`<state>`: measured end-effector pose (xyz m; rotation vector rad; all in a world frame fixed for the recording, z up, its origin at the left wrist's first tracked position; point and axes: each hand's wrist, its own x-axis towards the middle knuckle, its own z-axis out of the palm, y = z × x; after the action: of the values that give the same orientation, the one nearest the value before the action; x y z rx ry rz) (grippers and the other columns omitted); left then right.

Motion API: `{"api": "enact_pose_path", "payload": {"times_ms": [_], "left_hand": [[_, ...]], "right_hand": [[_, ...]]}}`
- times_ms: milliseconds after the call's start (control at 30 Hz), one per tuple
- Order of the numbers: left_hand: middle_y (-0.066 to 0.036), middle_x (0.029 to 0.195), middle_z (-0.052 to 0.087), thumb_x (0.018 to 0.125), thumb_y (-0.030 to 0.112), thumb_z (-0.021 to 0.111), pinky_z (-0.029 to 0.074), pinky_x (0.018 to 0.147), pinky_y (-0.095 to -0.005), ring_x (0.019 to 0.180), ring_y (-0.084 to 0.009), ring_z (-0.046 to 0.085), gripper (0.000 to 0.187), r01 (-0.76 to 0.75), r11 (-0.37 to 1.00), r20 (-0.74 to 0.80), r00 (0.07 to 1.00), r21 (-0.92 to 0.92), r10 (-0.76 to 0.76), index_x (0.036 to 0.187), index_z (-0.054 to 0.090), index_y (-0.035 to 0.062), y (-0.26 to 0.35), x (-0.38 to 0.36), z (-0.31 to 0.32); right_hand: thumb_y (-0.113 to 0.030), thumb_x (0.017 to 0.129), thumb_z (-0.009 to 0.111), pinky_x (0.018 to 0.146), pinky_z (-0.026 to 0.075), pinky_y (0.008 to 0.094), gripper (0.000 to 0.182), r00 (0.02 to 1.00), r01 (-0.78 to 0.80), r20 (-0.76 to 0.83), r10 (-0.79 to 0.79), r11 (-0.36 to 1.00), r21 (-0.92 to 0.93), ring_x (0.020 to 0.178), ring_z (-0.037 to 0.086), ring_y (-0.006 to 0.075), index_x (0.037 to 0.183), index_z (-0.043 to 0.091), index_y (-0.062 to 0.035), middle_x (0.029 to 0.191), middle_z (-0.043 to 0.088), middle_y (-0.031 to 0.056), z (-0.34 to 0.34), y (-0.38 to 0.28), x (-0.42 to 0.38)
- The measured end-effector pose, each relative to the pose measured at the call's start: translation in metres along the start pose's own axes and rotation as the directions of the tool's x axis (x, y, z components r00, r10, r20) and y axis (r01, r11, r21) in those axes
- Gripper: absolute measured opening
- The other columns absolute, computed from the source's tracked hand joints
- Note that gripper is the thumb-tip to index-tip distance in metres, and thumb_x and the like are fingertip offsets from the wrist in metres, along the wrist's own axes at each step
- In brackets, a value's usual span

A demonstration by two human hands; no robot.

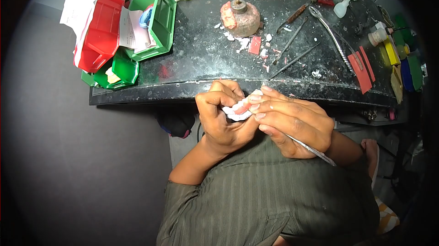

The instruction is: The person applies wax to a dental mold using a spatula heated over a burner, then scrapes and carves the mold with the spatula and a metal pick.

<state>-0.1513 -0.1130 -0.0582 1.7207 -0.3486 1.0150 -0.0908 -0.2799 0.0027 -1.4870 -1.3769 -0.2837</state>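
Just in front of the bench edge, my left hand [219, 113] is closed around a white plaster dental cast [237, 117] with pink wax [241, 106] on it. My right hand [295, 120] grips a slim metal hand instrument [311, 149], its handle sticking out below the palm toward my body. The fingertips of that hand reach the cast's right side. The instrument's working tip is hidden behind the fingers, as is part of the cast.
A glass spirit lamp [241, 18] stands on the dark bench [196, 54] among white and pink scraps. Metal tools [295, 60] and pink wax sheets [360, 73] lie to the right. Green [155, 31] and red bins [98, 35] stand at the left.
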Motion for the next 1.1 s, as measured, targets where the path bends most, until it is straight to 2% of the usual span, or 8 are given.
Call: {"api": "enact_pose_path", "payload": {"times_ms": [267, 367, 467, 533, 600, 633, 767, 1100], "left_hand": [[-0.010, 0.083, 0.048, 0.072, 0.002, 0.085, 0.046, 0.065, -0.0301, 0.072, -0.0193, 0.054, 0.056, 0.027, 0.999, 0.019, 0.999, -0.045, -0.026, 0.101, 0.037, 0.0034, 0.000, 0.001, 0.000], [-0.009, 0.082, 0.047, 0.072, 0.000, 0.086, 0.046, 0.065, -0.0306, 0.072, -0.0191, 0.053, 0.056, 0.033, 0.999, 0.009, 0.999, -0.013, -0.032, 0.100, 0.037, 0.0030, 0.004, 0.005, 0.001], [-0.008, 0.082, 0.047, 0.072, -0.001, 0.086, 0.047, 0.065, -0.0314, 0.072, -0.0190, 0.053, 0.056, 0.031, 0.999, 0.009, 0.999, 0.030, -0.032, 0.100, 0.038, 0.0031, 0.008, 0.008, 0.002], [-0.008, 0.082, 0.047, 0.072, 0.002, 0.087, 0.047, 0.068, -0.0325, 0.075, -0.0202, 0.054, 0.057, 0.008, 0.996, 0.025, 1.000, 0.084, -0.010, 0.100, 0.037, 0.0041, 0.009, 0.008, 0.000], [-0.009, 0.082, 0.047, 0.072, 0.004, 0.087, 0.048, 0.070, -0.0336, 0.078, -0.0214, 0.056, 0.059, -0.016, 0.990, 0.042, 0.999, 0.141, 0.010, 0.101, 0.036, 0.0051, 0.008, 0.008, 0.000], [-0.009, 0.082, 0.047, 0.072, 0.002, 0.087, 0.048, 0.068, -0.0327, 0.076, -0.0207, 0.055, 0.058, -0.048, 0.994, 0.023, 0.999, 0.102, 0.046, 0.100, 0.037, 0.0048, 0.006, 0.009, 0.001], [-0.009, 0.082, 0.048, 0.070, 0.000, 0.088, 0.048, 0.066, -0.0319, 0.076, -0.0216, 0.055, 0.058, -0.096, 0.994, 0.002, 0.995, 0.055, 0.096, 0.099, 0.037, 0.0062, 0.001, 0.007, -0.001], [-0.008, 0.079, 0.048, 0.072, 0.005, 0.086, 0.048, 0.066, -0.0296, 0.076, -0.0216, 0.055, 0.057, -0.126, 0.989, -0.032, 0.991, 0.074, 0.128, 0.099, 0.036, 0.0071, -0.002, 0.005, -0.003]], "right_hand": [[0.000, 0.085, 0.072, 0.089, 0.060, 0.0457, 0.016, 1.000, 0.002, 0.002, -0.002, 1.000, -0.009, 0.093, 0.073, 0.0329, 0.098, 0.066, 0.0071, 0.096, 0.070, 0.0198, -0.001, 0.000, 0.001], [-0.004, 0.091, 0.068, 0.090, 0.060, 0.0447, 0.015, 0.998, -0.056, 0.005, 0.056, 0.996, -0.073, 0.095, 0.073, 0.0330, 0.100, 0.066, 0.0076, 0.098, 0.071, 0.0199, -0.008, 0.000, 0.000], [-0.026, 0.105, 0.047, 0.096, 0.054, 0.0475, 0.034, 0.991, -0.079, -0.102, 0.086, 0.994, 0.070, 0.105, 0.069, 0.0405, 0.108, 0.051, 0.0076, 0.108, 0.065, 0.0348, -0.009, 0.007, -0.009], [-0.029, 0.106, 0.045, 0.098, 0.053, 0.0481, 0.035, 0.984, -0.066, -0.152, 0.097, 0.978, 0.200, 0.109, 0.066, 0.0440, 0.110, 0.048, 0.0063, 0.114, 0.061, 0.0384, -0.008, 0.010, -0.011], [-0.029, 0.106, 0.045, 0.097, 0.054, 0.0490, 0.035, 0.990, -0.089, -0.097, 0.101, 0.989, 0.116, 0.109, 0.065, 0.0462, 0.109, 0.049, 0.0050, 0.118, 0.058, 0.0408, -0.012, 0.006, -0.009], [-0.029, 0.106, 0.046, 0.096, 0.055, 0.0490, 0.034, 0.998, -0.049, -0.029, 0.048, 0.999, -0.025, 0.110, 0.065, 0.0466, 0.108, 0.051, 0.0038, 0.120, 0.056, 0.0409, -0.017, 0.002, -0.001], [-0.010, 0.095, 0.066, 0.097, 0.055, 0.0523, 0.018, 0.998, -0.028, 0.047, 0.028, 1.000, -0.006, 0.104, 0.070, 0.0372, 0.105, 0.064, 0.0045, 0.106, 0.068, 0.0242, -0.013, -0.005, 0.003], [-0.004, 0.091, 0.068, 0.099, 0.054, 0.0540, 0.019, 0.997, 0.005, 0.083, -0.003, 1.000, -0.025, 0.108, 0.069, 0.0393, 0.107, 0.064, 0.0052, 0.109, 0.068, 0.0231, -0.005, -0.004, 0.002]]}}
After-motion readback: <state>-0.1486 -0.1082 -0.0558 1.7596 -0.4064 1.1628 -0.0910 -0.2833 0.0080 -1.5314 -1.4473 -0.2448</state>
